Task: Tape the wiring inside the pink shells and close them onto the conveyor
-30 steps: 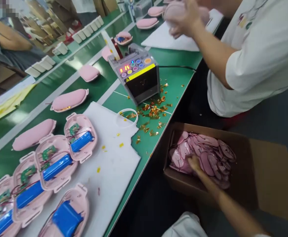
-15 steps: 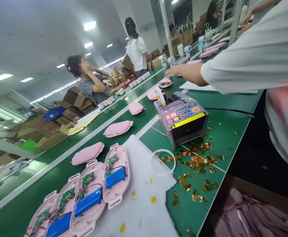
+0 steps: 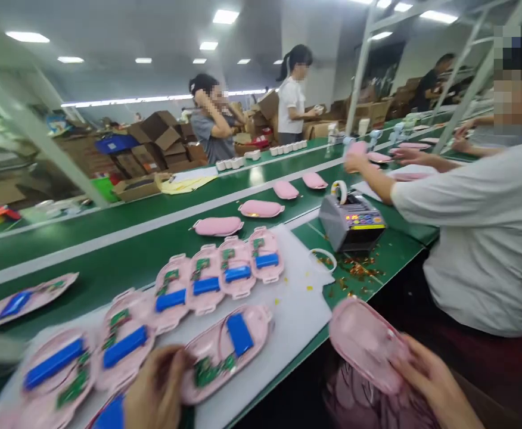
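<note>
My right hand (image 3: 426, 381) is closed on the edge of an empty pink shell half (image 3: 367, 344), held just off the table's near edge. My left hand (image 3: 156, 390) rests at the bottom left on an open pink shell (image 3: 225, 348) that carries a blue battery and a green circuit board; its fingers are curled at the shell's end. Several more open pink shells with blue batteries (image 3: 218, 277) lie in a row on the white foam sheet (image 3: 299, 304).
A grey tape dispenser (image 3: 353, 221) stands on the green table (image 3: 390, 250) amid gold tape scraps. Closed pink shells (image 3: 261, 208) ride the green conveyor belt (image 3: 122, 238). A co-worker in white (image 3: 479, 238) sits to my right; other people and cartons stand beyond.
My right hand has come up out of the carton with a pink shell half. My left hand has come into view on an open shell. The view has swung up and widened.
</note>
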Action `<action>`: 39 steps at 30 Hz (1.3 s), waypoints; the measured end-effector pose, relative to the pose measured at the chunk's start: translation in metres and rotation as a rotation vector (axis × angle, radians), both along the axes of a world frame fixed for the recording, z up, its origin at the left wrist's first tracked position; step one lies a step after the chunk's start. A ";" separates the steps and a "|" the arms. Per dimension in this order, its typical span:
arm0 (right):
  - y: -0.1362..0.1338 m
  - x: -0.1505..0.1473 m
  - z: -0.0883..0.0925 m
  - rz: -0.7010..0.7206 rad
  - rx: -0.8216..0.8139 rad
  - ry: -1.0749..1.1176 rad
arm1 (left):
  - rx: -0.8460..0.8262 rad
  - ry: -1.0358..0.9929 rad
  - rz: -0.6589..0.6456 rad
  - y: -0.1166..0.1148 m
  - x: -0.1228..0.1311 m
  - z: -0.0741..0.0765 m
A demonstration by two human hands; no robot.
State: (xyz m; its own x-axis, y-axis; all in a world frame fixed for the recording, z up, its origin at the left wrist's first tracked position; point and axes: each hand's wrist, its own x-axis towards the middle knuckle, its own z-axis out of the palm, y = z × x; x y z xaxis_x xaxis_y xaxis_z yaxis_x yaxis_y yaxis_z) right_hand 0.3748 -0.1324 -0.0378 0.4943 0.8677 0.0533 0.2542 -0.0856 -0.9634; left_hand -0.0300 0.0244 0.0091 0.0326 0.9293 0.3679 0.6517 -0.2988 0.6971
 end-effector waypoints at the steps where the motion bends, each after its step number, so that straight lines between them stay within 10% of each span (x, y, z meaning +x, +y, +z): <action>1: 0.015 -0.017 0.012 0.093 -0.013 0.047 | -0.045 -0.054 -0.040 -0.004 0.003 0.002; 8: 0.156 -0.113 0.073 0.774 -0.028 0.022 | -0.008 -0.115 -0.216 -0.024 0.002 0.004; 14: 0.213 -0.145 0.142 1.225 -0.117 -0.592 | 0.007 0.024 -0.406 -0.029 0.000 0.012; 16: 0.222 -0.164 0.146 1.142 -0.029 -0.672 | -0.155 -0.080 -0.449 -0.028 0.003 0.008; 21: 0.202 -0.204 0.089 0.227 0.154 -0.410 | -0.206 -0.211 -0.277 -0.026 0.010 -0.008; 25: 0.188 -0.211 0.049 0.383 -0.041 0.159 | -0.154 -0.155 -0.324 -0.026 0.010 -0.011; 28: 0.194 -0.190 0.057 0.226 0.094 0.353 | -0.068 -0.172 -0.304 -0.024 0.005 -0.006; 30: 0.197 -0.166 0.075 0.212 0.192 0.175 | -0.021 -0.166 -0.288 -0.023 0.001 -0.001; 33: 0.190 -0.144 0.105 0.646 0.146 -0.518 | 0.131 -0.039 -0.290 -0.021 -0.003 0.006; 36: 0.180 -0.154 0.121 0.991 0.147 -1.225 | 0.398 0.145 -0.317 -0.020 0.001 0.010; 39: 0.178 -0.176 0.120 1.051 0.253 -1.454 | 0.465 0.202 -0.318 -0.017 0.009 0.010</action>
